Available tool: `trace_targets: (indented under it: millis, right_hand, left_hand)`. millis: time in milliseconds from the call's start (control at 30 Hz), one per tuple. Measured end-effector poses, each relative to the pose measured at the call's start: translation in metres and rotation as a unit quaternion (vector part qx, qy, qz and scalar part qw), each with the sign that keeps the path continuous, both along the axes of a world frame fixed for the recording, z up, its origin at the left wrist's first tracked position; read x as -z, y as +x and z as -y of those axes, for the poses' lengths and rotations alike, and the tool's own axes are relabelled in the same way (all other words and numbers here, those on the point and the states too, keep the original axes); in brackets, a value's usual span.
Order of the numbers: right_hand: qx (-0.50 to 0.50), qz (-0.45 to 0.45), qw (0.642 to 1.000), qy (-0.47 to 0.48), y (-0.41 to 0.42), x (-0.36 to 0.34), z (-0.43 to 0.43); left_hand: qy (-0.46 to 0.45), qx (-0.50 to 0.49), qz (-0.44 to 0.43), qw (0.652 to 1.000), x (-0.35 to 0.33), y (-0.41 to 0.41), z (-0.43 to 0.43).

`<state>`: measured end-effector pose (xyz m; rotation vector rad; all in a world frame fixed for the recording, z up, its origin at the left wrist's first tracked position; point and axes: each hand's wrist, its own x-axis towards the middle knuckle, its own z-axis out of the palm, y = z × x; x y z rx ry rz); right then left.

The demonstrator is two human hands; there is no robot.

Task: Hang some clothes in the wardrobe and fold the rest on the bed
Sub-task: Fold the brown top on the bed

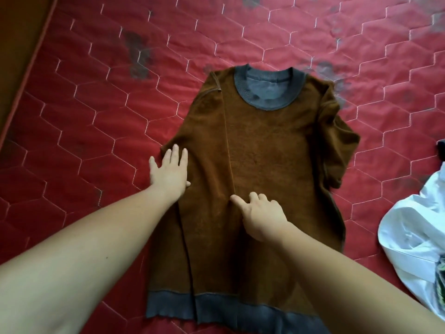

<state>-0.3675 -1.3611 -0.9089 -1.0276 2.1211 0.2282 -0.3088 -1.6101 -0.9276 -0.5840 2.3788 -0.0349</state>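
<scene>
A brown sweater [260,150] lies flat on the red bed [96,97]. The left hand [169,169] presses its folded edge, grip released; the right hand [261,216] rests mid-sweater, fingers loosely curled, holding nothing.

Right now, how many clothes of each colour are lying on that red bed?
Brown sweater with grey trim: 1
White garment, crumpled at the right edge: 1
Dark item, barely in view at the right edge, kind unclear: 1
Total: 3, all on the red mattress.
</scene>
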Motion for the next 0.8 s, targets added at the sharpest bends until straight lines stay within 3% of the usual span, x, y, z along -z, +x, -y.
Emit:
trace_targets:
  millis: [100,167,267,333,400,467,533,567,600,633,700,733,800]
  right_hand:
    - [0.083,-0.044,0.994,-0.060,-0.037,-0.007,-0.001]
    - [0.159,-0.147,0.968,-0.124,-0.070,-0.012,-0.013]
    - [0.313,-0.263,0.889,-0.207,-0.121,-0.018,-0.051]
    - [0.427,-0.276,0.835,-0.209,-0.154,-0.017,-0.083]
    - [0.552,-0.186,0.789,-0.194,-0.181,-0.013,-0.113]
    - [0.669,-0.025,0.711,-0.217,-0.199,-0.009,-0.130]
    - [0.731,0.078,0.627,-0.259,-0.209,-0.005,-0.132]
    - [0.735,0.108,0.609,-0.278,-0.210,-0.003,-0.130]
    - [0.721,0.129,0.614,-0.294,-0.210,0.000,-0.129]
    - [0.689,0.131,0.647,-0.300,-0.208,0.003,-0.129]
    - [0.582,0.065,0.766,-0.265,-0.209,0.004,-0.135]
    - [0.537,0.030,0.808,-0.241,-0.213,0.001,-0.141]
    - [0.489,0.008,0.851,-0.189,-0.229,-0.006,-0.157]
  left_hand:
    - [0.069,-0.072,-0.069,0.993,-0.013,-0.034,-0.021]
    - [0.118,-0.030,-0.136,0.983,-0.018,-0.056,-0.043]
    - [0.191,0.063,-0.164,0.966,-0.021,-0.087,-0.080]
    - [0.241,0.079,-0.167,0.953,-0.019,-0.106,-0.105]
    - [0.296,0.098,-0.156,0.937,-0.018,-0.124,-0.128]
    - [0.340,0.128,-0.135,0.922,-0.015,-0.139,-0.149]
    - [0.370,0.149,-0.114,0.910,-0.012,-0.153,-0.171]
    - [0.372,0.159,-0.105,0.908,-0.010,-0.159,-0.181]
    - [0.364,0.173,-0.097,0.910,-0.008,-0.165,-0.191]
    - [0.346,0.190,-0.091,0.914,-0.006,-0.170,-0.200]
    - [0.305,0.219,-0.079,0.923,-0.003,-0.178,-0.213]
    - [0.293,0.224,-0.069,0.927,-0.002,-0.182,-0.218]
    - [0.280,0.223,-0.041,0.933,0.001,-0.189,-0.229]
